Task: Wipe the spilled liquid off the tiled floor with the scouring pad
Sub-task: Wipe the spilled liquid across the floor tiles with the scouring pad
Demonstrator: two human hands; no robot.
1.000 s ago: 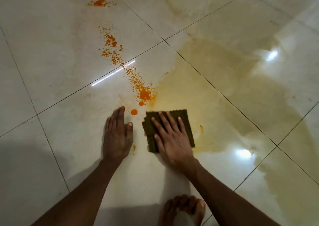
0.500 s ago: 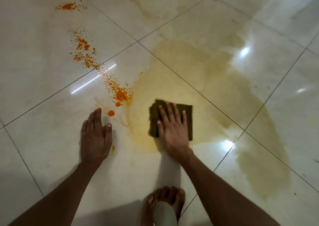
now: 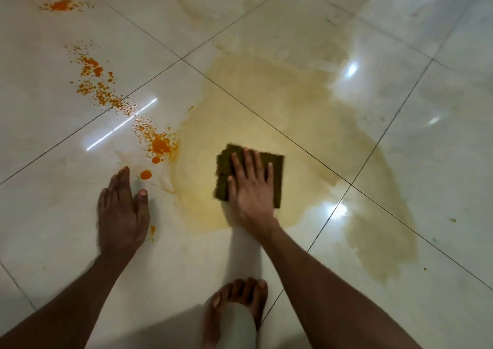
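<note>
A dark green scouring pad lies flat on the pale tiled floor, inside a wide yellowish puddle. My right hand presses down on the pad with fingers spread across it. Flat on the tile to the left rests my left hand, palm down, holding nothing. A trail of orange splatter runs from just beyond my left fingertips up to the far left, with one round drop beside my left index finger.
My bare foot stands near the bottom centre, behind my right hand. The yellow film spreads to the right and far across several tiles. Light reflections glare on the wet tiles at the right.
My right hand has slid the pad to the right, from beside the orange drops into the yellow puddle. My left hand stays planted in place.
</note>
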